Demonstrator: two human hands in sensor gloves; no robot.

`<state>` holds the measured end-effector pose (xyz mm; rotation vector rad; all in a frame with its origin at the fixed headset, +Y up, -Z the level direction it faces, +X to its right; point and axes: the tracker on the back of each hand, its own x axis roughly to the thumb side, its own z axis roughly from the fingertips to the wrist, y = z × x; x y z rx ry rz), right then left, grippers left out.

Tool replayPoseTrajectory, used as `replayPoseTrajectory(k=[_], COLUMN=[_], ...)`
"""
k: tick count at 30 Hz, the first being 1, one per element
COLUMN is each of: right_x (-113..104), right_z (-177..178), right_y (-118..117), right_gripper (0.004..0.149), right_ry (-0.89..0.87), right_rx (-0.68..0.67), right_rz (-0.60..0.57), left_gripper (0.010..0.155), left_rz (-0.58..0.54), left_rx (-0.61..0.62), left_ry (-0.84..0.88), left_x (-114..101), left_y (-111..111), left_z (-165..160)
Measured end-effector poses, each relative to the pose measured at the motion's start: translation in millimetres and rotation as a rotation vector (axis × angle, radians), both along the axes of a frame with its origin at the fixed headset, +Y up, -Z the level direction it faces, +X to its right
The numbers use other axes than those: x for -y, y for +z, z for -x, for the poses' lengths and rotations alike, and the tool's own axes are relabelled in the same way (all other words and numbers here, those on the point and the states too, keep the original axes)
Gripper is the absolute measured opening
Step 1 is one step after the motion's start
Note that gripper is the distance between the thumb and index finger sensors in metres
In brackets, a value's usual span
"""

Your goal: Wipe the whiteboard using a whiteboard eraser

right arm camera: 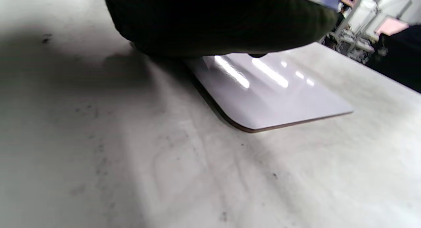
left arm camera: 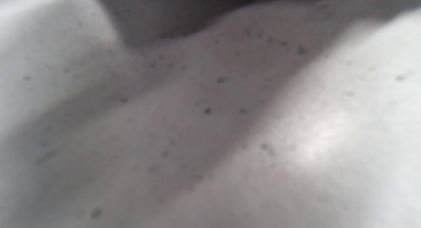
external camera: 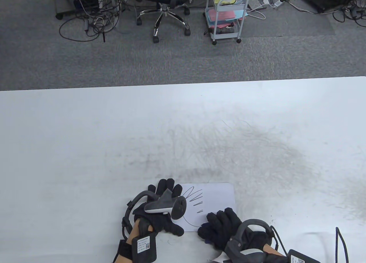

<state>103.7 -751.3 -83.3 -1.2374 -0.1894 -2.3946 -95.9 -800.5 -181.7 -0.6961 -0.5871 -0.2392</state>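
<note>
Whiteboard [external camera: 214, 197] at the desk's [external camera: 85, 137] near edge: left hand [external camera: 160, 208] presses flat on the board's left end, right hand [external camera: 223, 227] at its near edge curls over something dark, seemingly the eraser, so steady strokes should clear the marks [external camera: 194, 200].

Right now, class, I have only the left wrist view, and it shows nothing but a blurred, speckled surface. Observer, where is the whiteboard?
Observer: The whiteboard lies flat on the table near its front edge, between the two hands.
Operator: Is any ink left on it?
Observer: Yes, dark pen strokes show on its left part, beside the left hand, which rests on that edge.
Operator: And the eraser?
Observer: I cannot confirm it. The right hand sits at the board's lower right edge with its fingers curled over something dark that I cannot identify.
</note>
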Motion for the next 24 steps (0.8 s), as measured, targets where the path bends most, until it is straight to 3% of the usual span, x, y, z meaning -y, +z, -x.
replayPoseTrajectory(k=[2, 7, 11, 13, 15, 18, 24], right_x=[-0.8, 1.4, 3.6, 3.5, 3.8, 3.1, 2.2], right_z=[2.4, 11.6, 13.7, 14.4, 14.4, 14.8, 10.0], right_y=[-20.8, -102.4, -142.4, -140.3, -127.2, -103.9, -22.8], right_gripper=[0.058, 0.058, 0.058, 0.058, 0.058, 0.059, 0.059], right_ry=[-0.004, -0.025, -0.063, -0.055, -0.051, -0.033, -0.029], right_rx=[0.073, 0.254, 0.320, 0.309, 0.240, 0.139, -0.019], right_rz=[0.037, 0.042, 0.061, 0.055, -0.028, -0.058, -0.037], left_gripper=[0.131, 0.131, 0.131, 0.131, 0.131, 0.131, 0.131], left_rz=[0.000, 0.002, 0.001, 0.002, 0.003, 0.003, 0.001], left_rx=[0.001, 0.002, 0.001, 0.001, 0.000, 0.000, -0.002], left_ry=[0.001, 0.002, 0.003, 0.004, 0.004, 0.003, 0.000], left_x=[0.0, 0.2, 0.3, 0.3, 0.3, 0.3, 0.1], left_y=[-0.1, -0.1, 0.0, 0.1, 0.0, 0.0, 0.0], left_z=[0.0, 0.1, 0.1, 0.1, 0.1, 0.0, 0.1])
